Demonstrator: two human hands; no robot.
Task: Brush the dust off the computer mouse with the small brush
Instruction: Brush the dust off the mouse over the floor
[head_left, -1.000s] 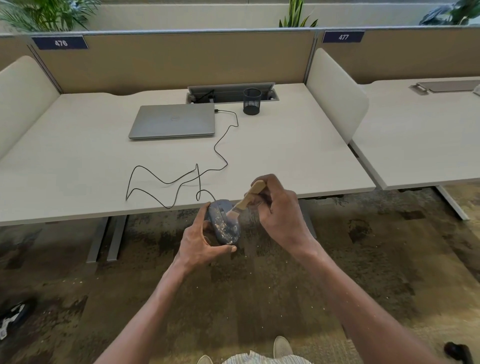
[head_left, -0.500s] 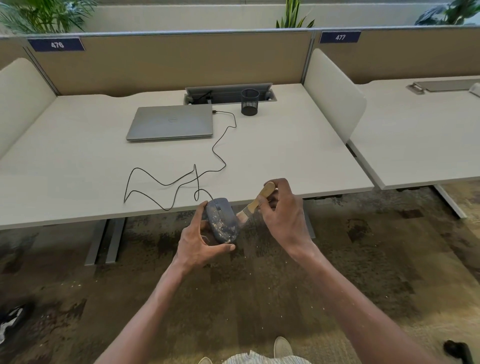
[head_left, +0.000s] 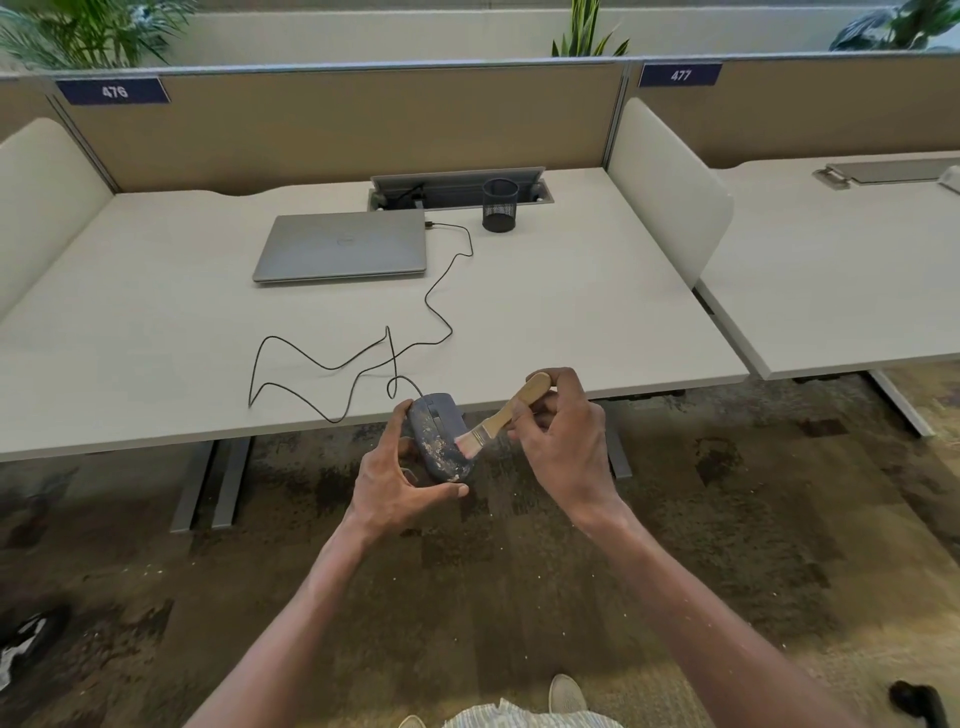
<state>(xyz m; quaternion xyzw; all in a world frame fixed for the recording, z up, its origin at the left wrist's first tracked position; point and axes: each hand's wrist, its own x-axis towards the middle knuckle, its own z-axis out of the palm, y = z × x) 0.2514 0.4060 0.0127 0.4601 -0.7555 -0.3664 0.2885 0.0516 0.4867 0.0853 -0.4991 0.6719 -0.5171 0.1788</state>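
A dark grey computer mouse, speckled with pale dust, is held in front of the desk's front edge, above the carpet. My left hand grips it from below and the left side. My right hand holds a small wooden-handled brush by its handle. The pale bristles touch the right side of the mouse. A thin black cable runs in loops from the mouse across the desk to the laptop.
A closed grey laptop and a black mesh pen cup sit at the back of the white desk. Dividers stand at both sides. Pale specks lie on the dark carpet below my hands.
The brush swept off the mouse to the right, then came back against its right side. Both hands rose slightly toward the desk edge.
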